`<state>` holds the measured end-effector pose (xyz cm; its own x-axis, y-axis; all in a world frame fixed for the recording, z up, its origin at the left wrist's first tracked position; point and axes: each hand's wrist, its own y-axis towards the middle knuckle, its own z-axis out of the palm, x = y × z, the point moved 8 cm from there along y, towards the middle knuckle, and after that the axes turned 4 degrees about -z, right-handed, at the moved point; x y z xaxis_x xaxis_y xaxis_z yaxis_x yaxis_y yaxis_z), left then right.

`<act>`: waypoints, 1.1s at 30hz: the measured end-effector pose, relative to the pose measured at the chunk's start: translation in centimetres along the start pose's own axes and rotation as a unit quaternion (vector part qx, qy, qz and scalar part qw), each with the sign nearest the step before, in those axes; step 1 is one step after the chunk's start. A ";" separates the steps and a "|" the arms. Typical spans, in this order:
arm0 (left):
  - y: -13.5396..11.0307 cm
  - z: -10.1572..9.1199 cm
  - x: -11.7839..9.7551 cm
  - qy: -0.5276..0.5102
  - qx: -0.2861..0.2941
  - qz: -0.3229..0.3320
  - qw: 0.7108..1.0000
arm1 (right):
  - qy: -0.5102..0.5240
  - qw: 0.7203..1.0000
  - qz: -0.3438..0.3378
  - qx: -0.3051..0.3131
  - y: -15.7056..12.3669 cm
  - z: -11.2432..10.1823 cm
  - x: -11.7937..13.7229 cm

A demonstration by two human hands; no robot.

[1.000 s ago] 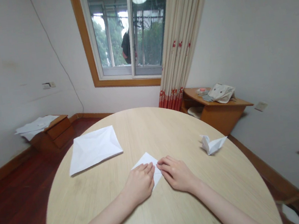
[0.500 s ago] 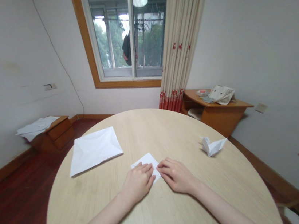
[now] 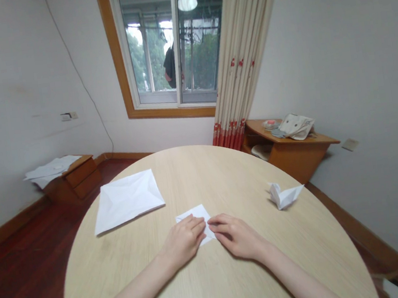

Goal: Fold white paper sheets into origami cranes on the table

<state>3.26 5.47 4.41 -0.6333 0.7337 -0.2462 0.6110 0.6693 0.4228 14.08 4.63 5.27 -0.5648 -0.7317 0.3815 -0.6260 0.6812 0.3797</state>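
Observation:
A small folded sheet of white paper [image 3: 198,211] lies on the round wooden table [image 3: 210,289], partly covered by my hands. My left hand [image 3: 186,237] rests flat over its left and middle part, fingers together and stretched out. At the right edge, my right hand [image 3: 236,234] has its fingers bent and its fingertips closed on the paper's right corner. The fingertips of both hands almost meet over the sheet. How the folds run under my palms is hidden.
A stack of white paper [image 3: 128,200] lies at the table's left. On the right stands a folded paper bird [image 3: 284,197]. Beyond are a corner desk [image 3: 295,153] with a cloth bag [image 3: 296,126], a low drawer cabinet [image 3: 81,176] and a curtain [image 3: 237,75].
My left thumb has drawn in closer to the fingers. Both hands stay on the folded paper; the whole view has shifted slightly.

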 end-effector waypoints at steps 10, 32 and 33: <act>-0.2 0.3 -1.3 0.030 0.038 0.032 0.998 | 0.015 0.999 0.000 -0.036 -0.1 -0.4 -0.6; -0.6 0.5 -2.2 0.152 0.009 0.111 0.982 | 0.227 0.966 0.122 -0.037 -0.9 0.2 -4.7; -0.7 0.4 -2.1 0.149 0.003 0.107 0.983 | 0.234 0.963 0.128 -0.040 -1.0 0.4 -4.9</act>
<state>4.38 3.51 4.32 -0.5999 0.7918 0.1148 0.7479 0.5040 0.4320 17.27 7.54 2.72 -0.3791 -0.4603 0.8028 -0.4444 0.8515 0.2783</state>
